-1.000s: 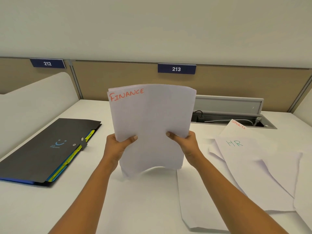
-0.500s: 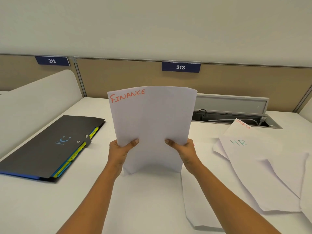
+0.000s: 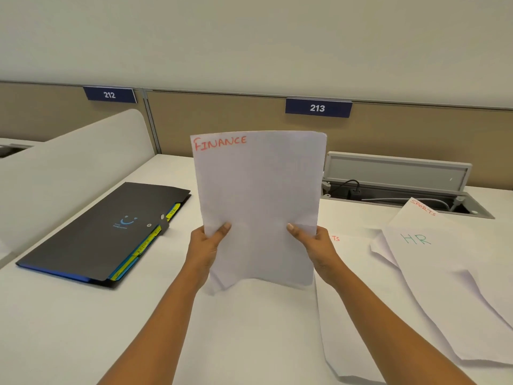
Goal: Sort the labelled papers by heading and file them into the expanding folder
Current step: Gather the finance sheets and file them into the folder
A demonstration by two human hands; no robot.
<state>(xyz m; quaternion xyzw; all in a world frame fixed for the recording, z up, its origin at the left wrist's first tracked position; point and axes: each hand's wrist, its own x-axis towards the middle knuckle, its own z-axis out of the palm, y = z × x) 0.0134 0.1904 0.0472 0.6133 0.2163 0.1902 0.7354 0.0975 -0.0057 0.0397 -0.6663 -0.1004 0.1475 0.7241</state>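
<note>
Person is holding the FINANCE stack (image 3: 258, 195) upright over the desk (image 3: 249, 343), centre of view, heading in red at the top left corner, facing the camera. Left hand (image 3: 206, 245) is gripping the stack's left edge low down, thumb across the front, fingers curling behind. Right hand (image 3: 313, 245) is doing the same on the right edge. Stack's lower edge is bowing up in the middle, and its corners are sitting at or just above the desk; can't tell if they're touching. Expanding folder (image 3: 97, 232) is lying flat and closed on the desk left of the left hand, black cover up, blue edge underneath, yellow tabs (image 3: 144, 247) poking out along its right side. Loose sheets are lying to the right: HR sheet (image 3: 433, 273) in green lettering on top, SPORTS sheet (image 3: 416, 215) peeking out behind it, and another sheet (image 3: 349, 301) just beside the right forearm showing only "TS" in red, the rest of the heading hiding behind the hand. Open cable tray (image 3: 402, 190) is sitting at the back of the desk behind those sheets, with a black plug in it. Number plates 212 (image 3: 109, 95) and 213 (image 3: 318, 108) are hanging on the tan partition behind
</note>
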